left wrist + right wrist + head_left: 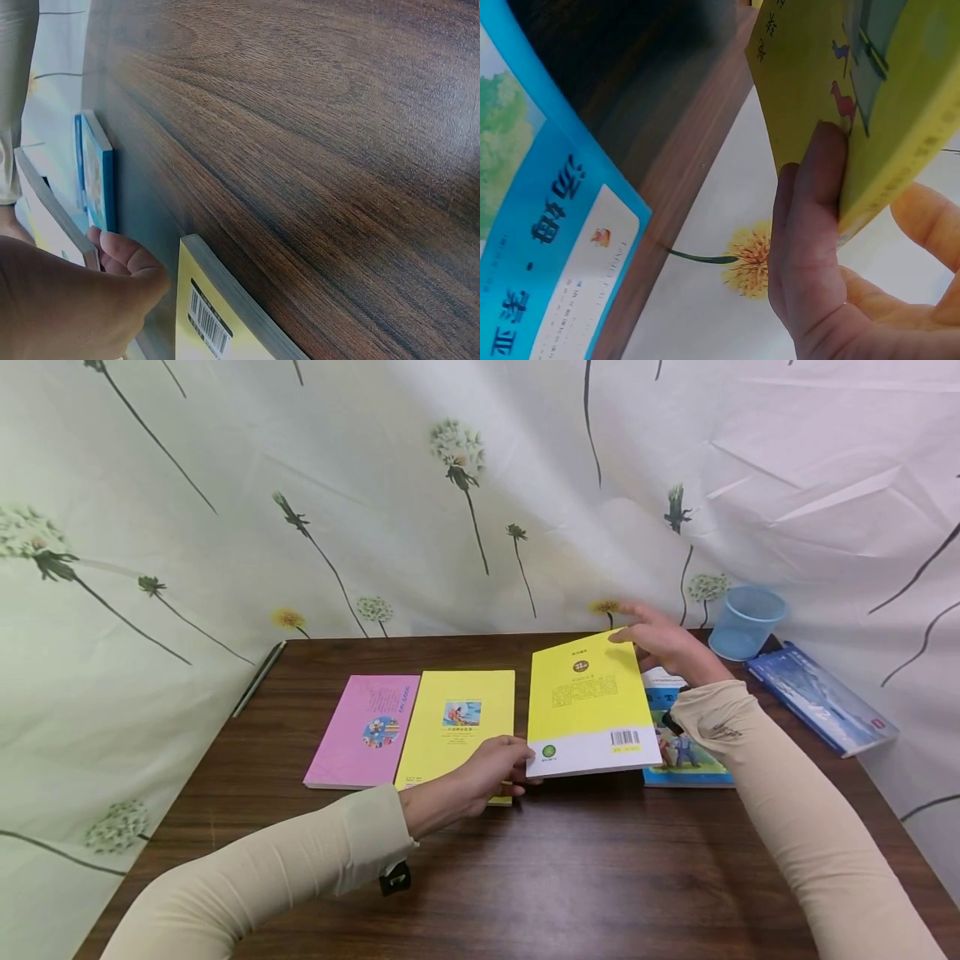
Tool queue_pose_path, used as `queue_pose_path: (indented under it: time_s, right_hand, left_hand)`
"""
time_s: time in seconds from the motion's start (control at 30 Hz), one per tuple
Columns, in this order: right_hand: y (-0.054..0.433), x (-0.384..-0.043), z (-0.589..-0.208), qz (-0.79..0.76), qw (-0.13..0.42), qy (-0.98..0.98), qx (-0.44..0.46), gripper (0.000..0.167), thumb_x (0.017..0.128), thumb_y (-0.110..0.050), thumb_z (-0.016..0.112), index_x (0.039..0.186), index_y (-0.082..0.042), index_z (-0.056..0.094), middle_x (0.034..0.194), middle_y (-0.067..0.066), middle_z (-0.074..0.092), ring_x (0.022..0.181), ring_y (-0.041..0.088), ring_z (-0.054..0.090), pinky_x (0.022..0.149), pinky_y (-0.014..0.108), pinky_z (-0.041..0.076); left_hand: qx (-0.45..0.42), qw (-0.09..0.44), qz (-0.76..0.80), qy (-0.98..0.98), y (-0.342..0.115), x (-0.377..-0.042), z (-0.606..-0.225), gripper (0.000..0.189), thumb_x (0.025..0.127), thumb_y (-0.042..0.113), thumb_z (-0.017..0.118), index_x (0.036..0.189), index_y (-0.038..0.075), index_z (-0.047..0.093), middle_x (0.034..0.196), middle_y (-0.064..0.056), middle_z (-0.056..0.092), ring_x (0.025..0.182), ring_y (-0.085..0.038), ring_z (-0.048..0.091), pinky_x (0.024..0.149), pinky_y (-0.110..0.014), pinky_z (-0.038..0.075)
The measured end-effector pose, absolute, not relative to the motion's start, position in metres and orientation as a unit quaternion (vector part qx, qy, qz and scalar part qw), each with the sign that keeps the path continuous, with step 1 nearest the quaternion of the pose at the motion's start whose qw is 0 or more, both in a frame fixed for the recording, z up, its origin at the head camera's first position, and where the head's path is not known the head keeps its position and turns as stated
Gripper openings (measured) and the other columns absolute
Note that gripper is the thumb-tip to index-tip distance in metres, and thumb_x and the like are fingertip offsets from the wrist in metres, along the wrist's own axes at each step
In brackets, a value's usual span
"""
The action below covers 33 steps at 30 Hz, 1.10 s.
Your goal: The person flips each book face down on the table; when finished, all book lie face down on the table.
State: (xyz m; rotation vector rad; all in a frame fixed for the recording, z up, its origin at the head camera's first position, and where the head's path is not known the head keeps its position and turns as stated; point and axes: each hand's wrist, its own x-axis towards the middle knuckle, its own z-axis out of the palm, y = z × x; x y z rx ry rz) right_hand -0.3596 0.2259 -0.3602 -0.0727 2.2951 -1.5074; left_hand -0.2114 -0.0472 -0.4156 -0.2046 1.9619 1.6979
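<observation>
A yellow book with a white lower band (588,702) is held tilted above the table, its back cover and barcode facing up. My left hand (491,772) pinches its lower left corner; the left wrist view shows thumb and fingers at that corner. At the top right corner my right hand (663,643) grips it, with fingers (817,195) under the illustrated cover and the thumb on the other side. Beneath its right side lies a blue book (690,760), partly covered. Another yellow book (465,718) lies flat beside my left hand.
A pink book (363,735) lies at the left, against the flat yellow one. Along the right edge are a blue-and-white book (821,697) and a light blue cup (747,622). A dark thin rod (258,679) lies at the back left, near the floral curtain (525,485).
</observation>
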Motion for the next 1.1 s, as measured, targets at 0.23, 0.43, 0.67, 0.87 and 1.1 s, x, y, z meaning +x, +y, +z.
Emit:
queue_pose_path:
  time_s: [0.23, 0.43, 0.67, 0.87, 1.1]
  right_hand:
    - [0.227, -0.362, -0.37, -0.539, 0.201, 0.818, -0.013, 0.075, 0.104, -0.021, 0.049, 0.162, -0.014, 0.001, 0.141, 0.026, 0.049, 0.093, 0.021, 0.07, 0.079, 0.043, 0.061]
    - [0.227, -0.364, -0.376, -0.533, 0.208, 0.82, -0.007, 0.077, 0.104, -0.022, 0.05, 0.162, -0.016, 0.0, 0.149, 0.026, 0.039, 0.114, 0.032, 0.061, 0.08, 0.041, 0.059]
    - [0.228, -0.364, -0.379, -0.535, 0.212, 0.818, -0.002, 0.076, 0.104, -0.022, 0.049, 0.162, -0.016, 0.001, 0.147, 0.026, 0.041, 0.119, 0.035, 0.058, 0.079, 0.04, 0.06]
    - [0.227, -0.365, -0.381, -0.532, 0.22, 0.818, 0.0, 0.076, 0.104, -0.022, 0.049, 0.162, -0.015, 0.001, 0.148, 0.026, 0.04, 0.125, 0.04, 0.053, 0.078, 0.039, 0.059]
    - [0.227, -0.365, -0.383, -0.528, 0.223, 0.82, 0.002, 0.077, 0.103, -0.023, 0.05, 0.162, -0.015, 0.001, 0.151, 0.026, 0.036, 0.13, 0.042, 0.048, 0.08, 0.039, 0.057]
  left_hand:
    - [-0.085, 0.262, 0.628, 0.728, -0.047, -0.213, -0.417, 0.034, 0.098, 0.016, 0.051, 0.128, 0.0, 0.053, 0.114, -0.015, 0.066, 0.087, -0.019, 0.071, 0.064, -0.022, 0.051]
    - [-0.09, 0.263, 0.628, 0.727, -0.047, -0.214, -0.418, 0.035, 0.098, 0.016, 0.051, 0.128, 0.0, 0.053, 0.11, -0.014, 0.066, 0.084, -0.018, 0.07, 0.064, -0.023, 0.051]
    - [-0.099, 0.27, 0.624, 0.727, -0.046, -0.214, -0.418, 0.034, 0.098, 0.016, 0.052, 0.128, 0.0, 0.054, 0.111, -0.013, 0.063, 0.087, -0.019, 0.07, 0.065, -0.024, 0.051]
    - [-0.104, 0.274, 0.619, 0.729, -0.046, -0.213, -0.417, 0.034, 0.097, 0.016, 0.052, 0.127, 0.001, 0.055, 0.112, -0.014, 0.061, 0.088, -0.02, 0.07, 0.067, -0.024, 0.052]
    - [-0.093, 0.278, 0.616, 0.732, -0.046, -0.212, -0.417, 0.034, 0.097, 0.015, 0.051, 0.127, -0.001, 0.054, 0.114, -0.015, 0.062, 0.094, -0.024, 0.072, 0.066, -0.024, 0.051]
